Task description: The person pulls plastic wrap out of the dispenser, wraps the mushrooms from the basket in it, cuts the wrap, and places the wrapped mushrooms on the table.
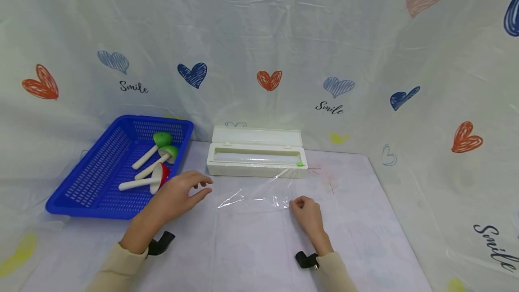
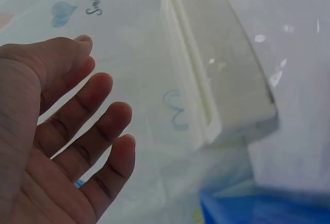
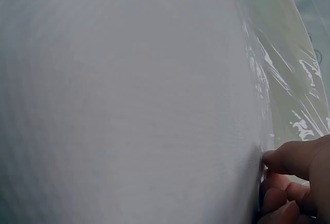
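Note:
A white cling film dispenser [image 1: 255, 169] stands at the back of the table, its lid [image 1: 262, 137] raised and a roll inside. Clear cling film [image 1: 255, 197] stretches from its front toward me. My right hand [image 1: 308, 215] pinches the film's near right corner between thumb and fingers; the right wrist view shows the film [image 3: 289, 95] running taut from the fingertips. My left hand [image 1: 178, 195] hovers with relaxed, slightly bent fingers beside the film's left side, holding nothing. In the left wrist view its fingers are spread, apart from the dispenser [image 2: 232, 64].
To the left lies a blue plastic basket [image 1: 87, 211] with two green-capped toy mushrooms [image 1: 163, 139] and a red-capped one [image 1: 157, 178]. The left forearm passes close by its right front corner. Behind the table hangs a heart-printed sheet [image 1: 365, 35]. A small green slider [image 1: 300, 164] sits on the dispenser's front.

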Demonstrator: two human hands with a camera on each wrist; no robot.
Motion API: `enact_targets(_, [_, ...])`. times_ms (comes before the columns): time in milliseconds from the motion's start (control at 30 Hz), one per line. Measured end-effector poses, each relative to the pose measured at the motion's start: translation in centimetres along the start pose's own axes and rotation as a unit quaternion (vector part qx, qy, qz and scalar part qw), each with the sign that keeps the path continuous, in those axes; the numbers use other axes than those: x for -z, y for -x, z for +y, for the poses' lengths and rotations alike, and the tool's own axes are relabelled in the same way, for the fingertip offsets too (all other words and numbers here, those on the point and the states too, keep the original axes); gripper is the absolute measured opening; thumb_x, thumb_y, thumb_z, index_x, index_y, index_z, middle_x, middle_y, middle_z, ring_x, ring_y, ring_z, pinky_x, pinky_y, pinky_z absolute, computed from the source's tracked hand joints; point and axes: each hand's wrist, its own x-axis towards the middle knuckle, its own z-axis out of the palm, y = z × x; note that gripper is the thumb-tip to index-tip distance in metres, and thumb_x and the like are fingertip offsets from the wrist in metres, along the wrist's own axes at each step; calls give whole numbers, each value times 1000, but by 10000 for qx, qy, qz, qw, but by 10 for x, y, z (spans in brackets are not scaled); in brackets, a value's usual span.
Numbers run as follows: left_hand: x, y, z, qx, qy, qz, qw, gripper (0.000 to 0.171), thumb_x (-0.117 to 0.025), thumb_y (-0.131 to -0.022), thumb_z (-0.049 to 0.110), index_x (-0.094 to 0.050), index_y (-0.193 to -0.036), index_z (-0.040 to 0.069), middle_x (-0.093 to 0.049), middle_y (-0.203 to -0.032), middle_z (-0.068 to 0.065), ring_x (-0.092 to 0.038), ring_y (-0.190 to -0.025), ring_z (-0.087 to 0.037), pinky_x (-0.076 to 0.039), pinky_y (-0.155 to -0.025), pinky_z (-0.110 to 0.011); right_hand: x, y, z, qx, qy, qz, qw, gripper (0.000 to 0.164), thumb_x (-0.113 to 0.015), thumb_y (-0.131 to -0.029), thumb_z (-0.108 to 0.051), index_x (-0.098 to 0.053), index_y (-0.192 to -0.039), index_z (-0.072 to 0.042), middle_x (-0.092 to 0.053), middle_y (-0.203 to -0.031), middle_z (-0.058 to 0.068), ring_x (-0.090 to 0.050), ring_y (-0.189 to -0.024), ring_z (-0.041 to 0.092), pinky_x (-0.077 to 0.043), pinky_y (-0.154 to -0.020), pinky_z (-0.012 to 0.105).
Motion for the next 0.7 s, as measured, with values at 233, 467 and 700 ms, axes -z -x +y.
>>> enact_targets(233, [25, -7, -17, -503, -528, 422, 9964, 22, -83, -86, 12, -76, -107, 11, -72, -97, -2, -68, -88, -17, -60, -72, -36, -1, 3, -3, 60, 119, 36, 9999, 14, -73, -91, -18, -70, -85, -5, -63, -69, 1, -52, -60, 13, -42, -56, 28])
enact_targets(467, [44, -9, -38, -409, -726, 535, 9951, 24, -84, -84, 11, -76, -106, 7, -71, -98, -8, -67, -85, -22, -60, -72, -43, -2, 4, -4, 35, 186, 73, 9998, 14, -72, -91, -17, -70, -86, -4, -63, -69, 1, -52, -59, 12, -43, -55, 28])
enact_targets(700, [55, -4, -59, 109, -660, 111, 9977, 29, -82, -88, 13, -74, -113, 3, -72, -114, -17, -70, -102, -36, -59, -84, -54, -3, 2, -2, 54, 242, 94, 9996, 14, -72, -91, -16, -70, -85, -4, -62, -68, 1, -51, -59, 12, -42, -54, 27])
